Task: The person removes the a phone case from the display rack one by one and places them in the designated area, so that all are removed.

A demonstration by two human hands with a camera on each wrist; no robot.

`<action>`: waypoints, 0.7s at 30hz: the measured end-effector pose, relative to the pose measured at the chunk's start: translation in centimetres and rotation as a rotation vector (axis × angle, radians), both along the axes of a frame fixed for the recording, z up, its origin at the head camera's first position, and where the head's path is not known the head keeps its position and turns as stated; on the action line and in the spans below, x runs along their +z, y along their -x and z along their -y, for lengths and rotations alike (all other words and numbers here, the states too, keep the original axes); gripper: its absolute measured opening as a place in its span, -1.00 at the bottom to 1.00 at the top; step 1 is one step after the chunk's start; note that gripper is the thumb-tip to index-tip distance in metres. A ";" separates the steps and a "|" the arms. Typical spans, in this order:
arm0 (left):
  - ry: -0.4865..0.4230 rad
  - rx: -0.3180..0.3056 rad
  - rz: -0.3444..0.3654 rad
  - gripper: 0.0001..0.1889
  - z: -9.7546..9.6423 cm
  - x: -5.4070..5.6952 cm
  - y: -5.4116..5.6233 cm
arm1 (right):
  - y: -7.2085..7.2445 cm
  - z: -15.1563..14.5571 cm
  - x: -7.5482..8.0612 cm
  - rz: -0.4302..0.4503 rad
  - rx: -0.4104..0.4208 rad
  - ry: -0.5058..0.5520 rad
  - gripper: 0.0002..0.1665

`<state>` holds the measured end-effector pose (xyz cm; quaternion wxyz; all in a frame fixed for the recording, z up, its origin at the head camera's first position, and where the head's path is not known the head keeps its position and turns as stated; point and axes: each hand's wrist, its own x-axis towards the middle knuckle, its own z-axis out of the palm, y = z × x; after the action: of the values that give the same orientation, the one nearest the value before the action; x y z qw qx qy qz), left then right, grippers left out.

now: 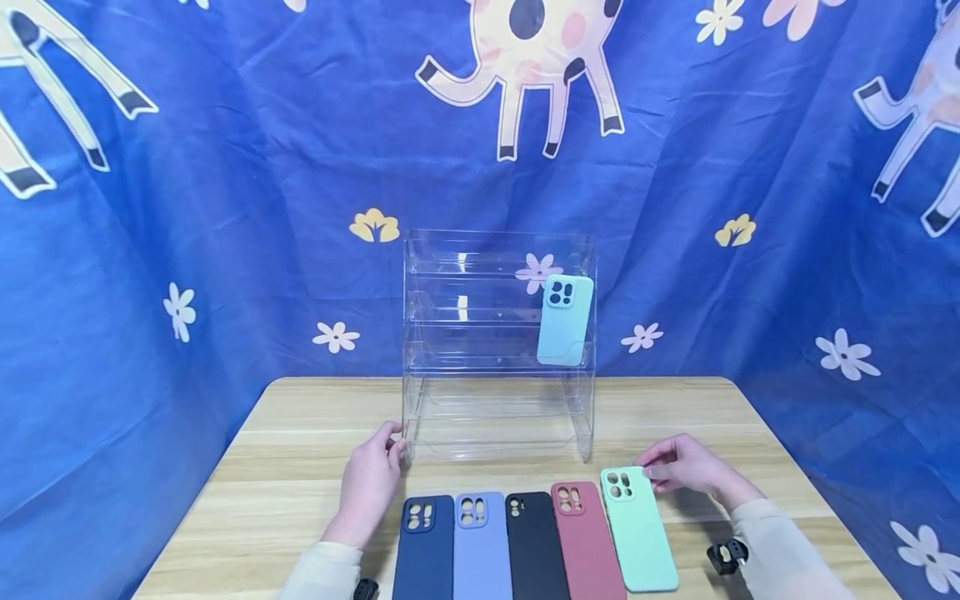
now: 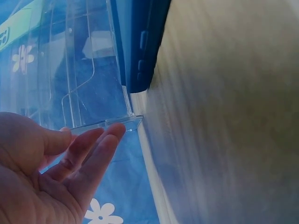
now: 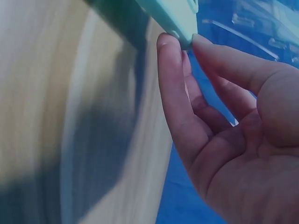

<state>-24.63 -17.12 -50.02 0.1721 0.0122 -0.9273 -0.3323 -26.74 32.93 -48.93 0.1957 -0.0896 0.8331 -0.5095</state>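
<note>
A mint green phone case is pinched at its upper right corner between the thumb and fingers of my right hand. In the right wrist view, its corner sits between the fingertips. My left hand rests against the lower left side of a clear acrylic tiered rack, fingers fairly straight along the panel in the left wrist view. A light blue phone case leans in the rack at the right of a middle tier.
In a row before the rack lie a navy case, a periwinkle case, a black case and a dark red case, left of the mint one. Behind the wooden table hangs a blue patterned cloth.
</note>
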 end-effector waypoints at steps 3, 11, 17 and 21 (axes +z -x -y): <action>0.007 0.003 0.005 -0.78 0.1 0.0 0.0 | -0.1 0.6 -0.7 -0.031 -0.005 -0.023 -0.74; 0.001 0.003 0.024 -0.76 0.1 0.2 0.0 | -0.4 1.5 -1.6 -0.124 -0.025 -0.108 -0.78; -0.003 0.000 0.023 -0.76 0.1 0.3 0.0 | -0.5 2.1 -0.9 -0.170 -0.040 -0.175 -0.81; -0.006 -0.005 0.035 -0.76 0.1 0.3 0.0 | -0.1 3.3 1.0 -0.248 -0.123 -0.231 -0.83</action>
<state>-24.63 -17.18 -49.74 0.1552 0.0163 -0.9291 -0.3352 -26.60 29.66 -47.91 0.0690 -0.0776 0.9077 -0.4066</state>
